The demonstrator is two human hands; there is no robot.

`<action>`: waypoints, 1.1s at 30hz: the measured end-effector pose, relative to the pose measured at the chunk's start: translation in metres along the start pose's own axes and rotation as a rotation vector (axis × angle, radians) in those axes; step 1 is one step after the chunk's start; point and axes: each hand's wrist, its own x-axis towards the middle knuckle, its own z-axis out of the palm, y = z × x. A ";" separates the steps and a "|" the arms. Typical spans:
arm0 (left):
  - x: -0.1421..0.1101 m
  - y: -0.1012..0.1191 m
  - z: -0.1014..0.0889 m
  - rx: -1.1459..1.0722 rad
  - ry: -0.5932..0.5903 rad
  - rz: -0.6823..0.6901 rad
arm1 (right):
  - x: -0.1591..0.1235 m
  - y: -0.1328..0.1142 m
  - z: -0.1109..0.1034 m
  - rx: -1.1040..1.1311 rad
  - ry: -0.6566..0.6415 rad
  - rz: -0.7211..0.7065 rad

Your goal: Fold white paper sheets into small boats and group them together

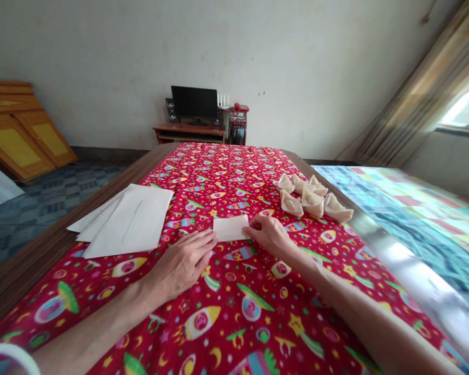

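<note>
A small folded sheet of paper (230,229) lies on the red patterned cloth between my two hands. My left hand (187,258) rests flat, its fingers stretched out and the fingertips touching the paper's left edge. At the right edge, my right hand (268,234) pinches the paper between thumb and fingers. To the left sits a fanned stack of larger paper sheets (140,219), the top one with a faint grey mark. Several folded paper boats (312,203) stand in two rows on the right side of the cloth.
The red cloth (219,312) covers most of a brown table (35,265). A bed (426,219) adjoins the table's right side. Beyond the far end are a desk with a monitor (195,104), speakers and a red telephone (240,108). A wooden cabinet (27,130) stands at far left.
</note>
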 end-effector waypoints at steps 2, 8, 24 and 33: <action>0.000 0.000 -0.001 -0.017 0.021 0.004 | 0.000 -0.003 0.000 0.084 -0.034 0.029; 0.005 -0.001 -0.007 -0.032 0.135 -0.011 | -0.007 0.002 -0.002 0.314 0.131 -0.051; 0.028 0.019 -0.005 -0.006 0.042 0.118 | -0.043 -0.001 -0.002 -0.372 0.145 -0.810; 0.033 0.013 0.013 -0.360 -0.009 -0.088 | -0.048 0.015 -0.006 -0.164 0.057 -0.545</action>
